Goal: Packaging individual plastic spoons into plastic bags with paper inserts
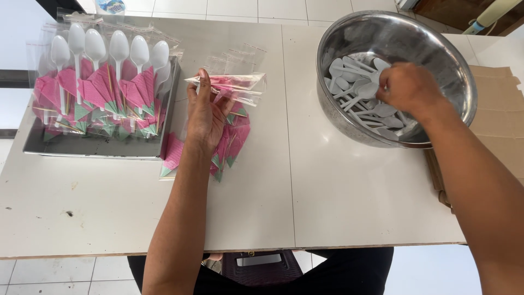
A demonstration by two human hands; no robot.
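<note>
My left hand (204, 117) holds a clear plastic sleeve (240, 87) with a pink napkin inside, lifted just above a loose pile of pink and green folded napkin packs (232, 143) on the white table. My right hand (406, 87) reaches into a large steel bowl (464, 82) at the right and its fingers pinch among several white plastic spoons (355, 90). Whether a spoon is gripped is hard to tell.
A grey tray (98, 146) at the left holds several finished packs, each with a white spoon (117, 52) and pink napkin in clear wrap. Flat brown cardboard (499, 114) lies under and right of the bowl. The table's near edge (245, 250) runs across the bottom.
</note>
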